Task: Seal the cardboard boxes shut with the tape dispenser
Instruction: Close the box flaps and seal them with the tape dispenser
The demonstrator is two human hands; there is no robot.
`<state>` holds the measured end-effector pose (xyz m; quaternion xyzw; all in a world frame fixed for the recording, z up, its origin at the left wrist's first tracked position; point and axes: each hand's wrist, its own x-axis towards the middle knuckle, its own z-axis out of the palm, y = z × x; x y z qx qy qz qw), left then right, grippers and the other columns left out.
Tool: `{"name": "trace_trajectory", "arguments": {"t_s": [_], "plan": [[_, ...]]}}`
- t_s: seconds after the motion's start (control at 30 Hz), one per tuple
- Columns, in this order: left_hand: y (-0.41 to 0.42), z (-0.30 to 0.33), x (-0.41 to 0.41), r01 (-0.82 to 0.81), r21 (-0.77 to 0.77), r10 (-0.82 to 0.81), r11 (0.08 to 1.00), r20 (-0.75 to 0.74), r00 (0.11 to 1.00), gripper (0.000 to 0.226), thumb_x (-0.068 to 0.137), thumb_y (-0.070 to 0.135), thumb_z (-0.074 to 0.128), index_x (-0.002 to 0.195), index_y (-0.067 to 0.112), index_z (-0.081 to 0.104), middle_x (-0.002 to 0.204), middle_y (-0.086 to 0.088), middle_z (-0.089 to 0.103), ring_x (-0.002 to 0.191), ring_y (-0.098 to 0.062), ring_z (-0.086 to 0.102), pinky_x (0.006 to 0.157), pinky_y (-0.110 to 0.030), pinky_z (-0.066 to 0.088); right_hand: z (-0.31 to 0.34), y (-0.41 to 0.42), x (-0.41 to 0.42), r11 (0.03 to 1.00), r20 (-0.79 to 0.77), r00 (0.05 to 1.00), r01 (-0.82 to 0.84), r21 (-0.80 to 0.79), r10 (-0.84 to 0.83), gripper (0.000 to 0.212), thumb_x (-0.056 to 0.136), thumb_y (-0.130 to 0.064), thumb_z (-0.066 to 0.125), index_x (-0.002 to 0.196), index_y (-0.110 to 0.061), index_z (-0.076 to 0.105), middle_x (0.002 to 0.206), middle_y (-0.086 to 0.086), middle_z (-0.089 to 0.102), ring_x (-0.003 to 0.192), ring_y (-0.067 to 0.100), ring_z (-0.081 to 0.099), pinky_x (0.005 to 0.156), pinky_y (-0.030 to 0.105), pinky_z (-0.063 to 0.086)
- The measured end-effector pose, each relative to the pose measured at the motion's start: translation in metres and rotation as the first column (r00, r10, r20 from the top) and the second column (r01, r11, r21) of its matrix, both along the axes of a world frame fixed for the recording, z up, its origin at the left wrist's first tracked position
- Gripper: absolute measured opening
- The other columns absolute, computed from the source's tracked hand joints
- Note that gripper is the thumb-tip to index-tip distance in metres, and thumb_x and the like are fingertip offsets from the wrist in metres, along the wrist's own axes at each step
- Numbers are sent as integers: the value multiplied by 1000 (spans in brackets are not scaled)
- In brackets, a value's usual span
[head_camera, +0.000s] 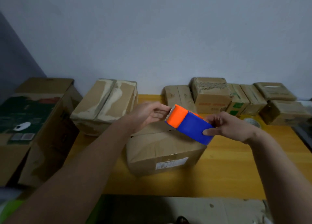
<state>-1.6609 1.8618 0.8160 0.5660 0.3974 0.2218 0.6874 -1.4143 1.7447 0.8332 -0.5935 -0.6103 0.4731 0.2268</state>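
I see the orange-and-blue plastic tape dispenser [189, 124] held above the plain brown cardboard box [162, 149] that sits at the centre of the yellow wooden bench [236, 169]. My right hand [226, 125] has its grip closed around the blue end, thumb on the near side and fingers curled over the far side. My left hand [148, 114] reaches in from 9 o'clock; its fingers lie fairly straight at the serrated edge of the orange end, and I cannot tell whether they pinch any tape there. The dispenser is tilted, orange end toward 10 o'clock, blue end toward 4 o'clock over the box's right edge.

The box carries a white label [172, 163] on its near face. At 9 o'clock stands a large carton with green print [25, 115]. At 11 o'clock lies a worn brown box with peeled patches [108, 103]. From 12 to 2 o'clock a row of small taped parcels [236, 98] runs along the grey wall [152, 37]. A roll of clear tape [253, 122] lies just beyond my right wrist.
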Motion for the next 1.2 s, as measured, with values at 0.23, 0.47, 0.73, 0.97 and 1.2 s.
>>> {"name": "trace_trajectory", "arguments": {"t_s": [0.23, 0.47, 0.73, 0.97, 1.2], "plan": [[-11, -17, -28, -165, -251, 197, 954, 106, 975, 30, 90, 19, 63, 113, 1, 61, 102, -15, 71, 91, -25, 70, 79, -35, 58, -11, 26, -49, 969, 40, 969, 242, 44, -244, 55, 84, -59, 55, 74, -6, 66, 63, 7, 64, 57, 13, 58, 57, 21, 42], [-23, -32, -44, -521, -270, 548, 810, 31, 836, 12, 93, 1, 57, 99, -8, 61, 85, -17, 66, 61, -16, 66, 58, -27, 57, -22, 53, -89, 910, 354, 870, 216, 355, -344, 87, 65, -84, 44, 56, 1, 61, 54, 15, 59, 53, 26, 56, 52, 34, 36], [-25, -62, -64, -735, -161, 732, 659, -87, 675, 10, 91, 7, 64, 97, 0, 66, 90, -10, 69, 78, -16, 67, 61, -19, 51, -26, 76, -105, 919, 552, 813, -55, 389, -185, 84, 56, -94, 26, 54, -16, 59, 45, -4, 55, 46, 8, 55, 46, 21, 34], [-21, -84, -81, -849, -130, 834, 513, -158, 528, 9, 87, 12, 69, 78, 13, 66, 77, -3, 71, 74, -12, 69, 64, -20, 53, -27, 95, -112, 923, 649, 752, -161, 350, -115, 80, 56, -94, 29, 56, -20, 59, 48, -6, 57, 48, 7, 56, 44, 23, 39], [-24, -100, -82, -891, -82, 863, 446, -223, 453, 13, 90, 17, 67, 77, 19, 64, 73, 4, 70, 65, -4, 67, 52, -15, 45, -36, 104, -128, 928, 765, 641, -242, 284, -67, 66, 73, -83, 42, 60, -19, 54, 57, -3, 54, 54, 11, 52, 45, 25, 33]]}}
